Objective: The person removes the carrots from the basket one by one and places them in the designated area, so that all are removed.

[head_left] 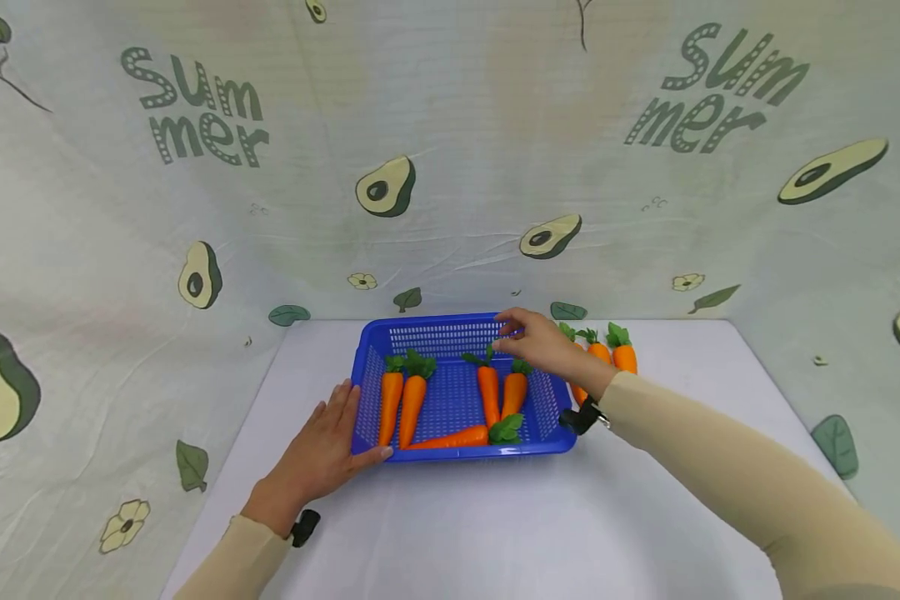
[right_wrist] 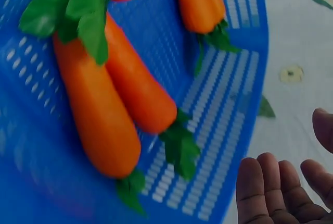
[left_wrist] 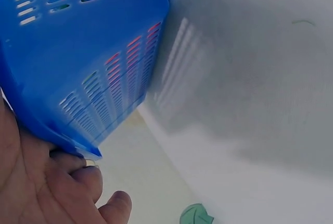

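left hand (head_left: 326, 446) rested on left side of basket (head_left: 480, 452), fingers straight, thumb on near rim; right hand (head_left: 537, 338) hovered empty, fingers loosely bent, above basket's far right, nearer carrot pair (head_left: 487, 393): inside basket's right half, tops handward, long axes near-to-far; three carrots (head_left: 625, 360) right of basket.

From here I see a blue slotted basket (head_left: 457, 452) holding five leafy orange carrots (head_left: 413, 408): two at left, two at right, one sideways along the near wall. Three more carrots (head_left: 625, 359) lie outside, rightward.
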The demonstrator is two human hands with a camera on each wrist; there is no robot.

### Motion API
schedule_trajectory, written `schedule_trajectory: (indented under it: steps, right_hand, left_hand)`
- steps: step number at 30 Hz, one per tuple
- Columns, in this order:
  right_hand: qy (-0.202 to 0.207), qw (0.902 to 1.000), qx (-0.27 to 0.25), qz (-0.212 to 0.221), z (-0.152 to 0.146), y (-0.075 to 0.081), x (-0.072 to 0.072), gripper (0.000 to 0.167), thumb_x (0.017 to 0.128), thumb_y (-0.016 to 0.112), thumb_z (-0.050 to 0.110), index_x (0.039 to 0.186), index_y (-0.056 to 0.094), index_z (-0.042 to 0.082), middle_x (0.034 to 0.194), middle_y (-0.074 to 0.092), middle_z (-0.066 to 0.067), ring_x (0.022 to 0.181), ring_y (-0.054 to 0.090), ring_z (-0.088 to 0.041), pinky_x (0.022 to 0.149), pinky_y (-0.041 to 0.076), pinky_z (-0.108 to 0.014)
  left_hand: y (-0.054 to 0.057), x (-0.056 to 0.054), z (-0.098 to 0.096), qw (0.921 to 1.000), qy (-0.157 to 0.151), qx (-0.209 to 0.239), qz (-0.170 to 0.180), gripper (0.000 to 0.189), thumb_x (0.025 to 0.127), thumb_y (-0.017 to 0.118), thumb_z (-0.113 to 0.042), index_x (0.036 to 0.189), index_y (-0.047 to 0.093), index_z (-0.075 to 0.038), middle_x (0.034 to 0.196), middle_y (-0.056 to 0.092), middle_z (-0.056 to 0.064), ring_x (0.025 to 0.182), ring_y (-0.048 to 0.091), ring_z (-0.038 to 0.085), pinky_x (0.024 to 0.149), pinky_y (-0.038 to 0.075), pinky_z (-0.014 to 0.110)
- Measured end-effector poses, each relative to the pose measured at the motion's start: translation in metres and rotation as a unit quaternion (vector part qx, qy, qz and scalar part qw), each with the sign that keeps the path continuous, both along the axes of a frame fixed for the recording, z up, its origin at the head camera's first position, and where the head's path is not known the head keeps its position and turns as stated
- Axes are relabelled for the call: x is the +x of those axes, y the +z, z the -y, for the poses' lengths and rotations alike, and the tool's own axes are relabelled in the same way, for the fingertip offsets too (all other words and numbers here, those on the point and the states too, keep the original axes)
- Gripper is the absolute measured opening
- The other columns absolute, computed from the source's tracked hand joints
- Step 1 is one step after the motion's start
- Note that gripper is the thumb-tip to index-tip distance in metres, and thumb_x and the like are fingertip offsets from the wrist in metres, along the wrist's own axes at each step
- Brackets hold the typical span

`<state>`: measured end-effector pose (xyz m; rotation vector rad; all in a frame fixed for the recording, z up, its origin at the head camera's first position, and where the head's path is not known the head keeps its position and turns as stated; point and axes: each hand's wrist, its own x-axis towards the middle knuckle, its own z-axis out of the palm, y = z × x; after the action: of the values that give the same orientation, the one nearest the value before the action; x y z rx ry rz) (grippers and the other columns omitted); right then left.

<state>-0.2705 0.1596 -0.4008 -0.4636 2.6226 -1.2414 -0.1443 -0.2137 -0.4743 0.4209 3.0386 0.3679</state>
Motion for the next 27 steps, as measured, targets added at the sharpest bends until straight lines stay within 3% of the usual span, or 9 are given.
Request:
schedule_trajectory:
  steps: [4,12,18,27]
  right_hand:
    - [0.032,0.9991,0.003,0.027,0.029,-0.01,-0.004,0.055,0.099,0.073,0.023,0.148,0.057,0.006,0.135,0.066,-0.021,0.108,0.071,-0.034,0.083,0.063,-0.038]
    - [0.057,0.992,-0.025,0.11,0.07,-0.034,-0.009,0.055,0.097,0.076,0.019,0.146,0.056,0.003,0.134,0.065,-0.022,0.114,0.068,-0.031,0.094,0.062,-0.044]
    - [0.08,0.9817,-0.036,0.169,0.082,-0.051,-0.015,0.064,0.094,0.078,0.009,0.151,0.051,-0.001,0.142,0.059,-0.028,0.116,0.065,-0.032,0.09,0.063,-0.043]
    - [0.111,0.9735,0.012,0.2,0.095,-0.069,-0.021,0.063,0.092,0.081,0.007,0.149,0.054,0.001,0.13,0.064,-0.02,0.103,0.065,-0.024,0.089,0.062,-0.042]
  left_hand:
    - [0.001,0.0,-0.001,1.0,-0.002,-0.006,-0.001,0.123,0.09,0.051,-0.086,0.166,0.018,0.005,0.174,0.017,0.027,0.161,0.021,0.044,0.129,0.021,0.06]
    - [0.0,-0.001,-0.001,0.9999,0.001,-0.011,0.005,0.122,0.091,0.052,-0.084,0.166,0.016,0.004,0.174,0.016,0.026,0.161,0.021,0.044,0.129,0.021,0.06]
    - [-0.002,-0.002,-0.001,0.9999,0.006,0.001,0.016,0.123,0.09,0.051,-0.086,0.167,0.015,0.002,0.175,0.014,0.024,0.161,0.021,0.043,0.129,0.021,0.059]
    - [-0.002,-0.001,-0.001,0.9997,0.012,0.003,0.022,0.122,0.091,0.052,-0.084,0.168,0.013,0.002,0.176,0.012,0.023,0.161,0.021,0.043,0.129,0.022,0.059]
